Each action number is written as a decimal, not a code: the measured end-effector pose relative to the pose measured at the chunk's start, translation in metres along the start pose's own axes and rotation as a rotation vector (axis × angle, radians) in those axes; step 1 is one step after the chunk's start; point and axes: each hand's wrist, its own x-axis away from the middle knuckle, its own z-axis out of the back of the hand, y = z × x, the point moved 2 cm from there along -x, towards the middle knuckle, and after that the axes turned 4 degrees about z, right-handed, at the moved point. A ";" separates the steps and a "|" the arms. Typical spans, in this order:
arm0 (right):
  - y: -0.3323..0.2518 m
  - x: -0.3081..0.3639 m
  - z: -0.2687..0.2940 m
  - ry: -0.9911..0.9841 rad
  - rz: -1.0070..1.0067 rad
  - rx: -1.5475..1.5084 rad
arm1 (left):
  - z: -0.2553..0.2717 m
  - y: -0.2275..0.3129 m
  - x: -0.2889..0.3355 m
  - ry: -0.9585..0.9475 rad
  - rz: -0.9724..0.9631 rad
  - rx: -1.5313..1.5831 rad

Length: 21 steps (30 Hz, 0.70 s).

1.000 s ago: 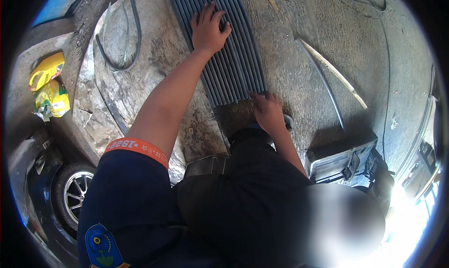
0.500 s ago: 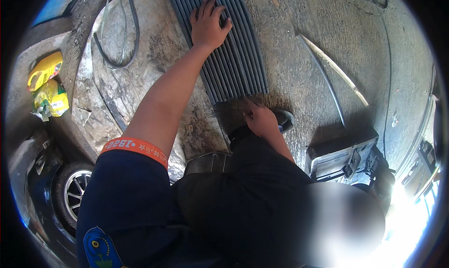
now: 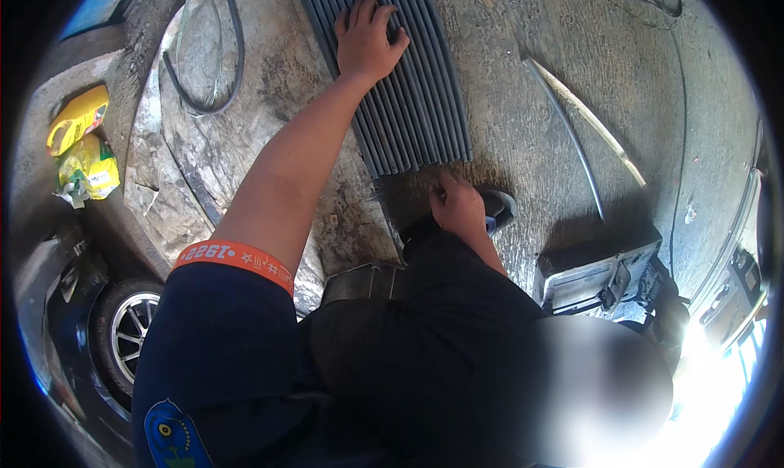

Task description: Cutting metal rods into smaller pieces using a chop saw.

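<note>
- Left hand (image 3: pixel 369 47) is spread open on long dark-grey rods (image 3: pixel 416 113).
- Right hand (image 3: pixel 459 206) half curled, nearer; hold I cannot tell.
- Rough grey concrete floor (image 3: pixel 502 113); silver-spoked wheel (image 3: pixel 129 336) near left.

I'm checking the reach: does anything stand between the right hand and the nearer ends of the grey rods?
Nothing visible does: the right hand is right by the nearer ends of the grey rods, though whether it touches them I can't tell. The left hand lies farther up them.

Left hand (image 3: pixel 367 46) on grey rods (image 3: pixel 413 104)
</note>
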 end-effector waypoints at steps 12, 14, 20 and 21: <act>0.010 -0.003 0.046 0.229 -0.098 -0.177 | -0.003 -0.004 -0.001 0.002 -0.070 -0.055; 0.024 0.009 0.065 0.293 -0.286 -0.248 | 0.003 0.002 -0.002 -0.034 -0.039 -0.032; 0.059 0.087 0.145 0.620 -0.280 -0.230 | 0.035 0.138 0.022 -0.263 -0.704 0.286; 0.063 0.105 0.154 0.700 -0.257 -0.178 | 0.043 0.177 0.026 -0.263 -0.772 0.310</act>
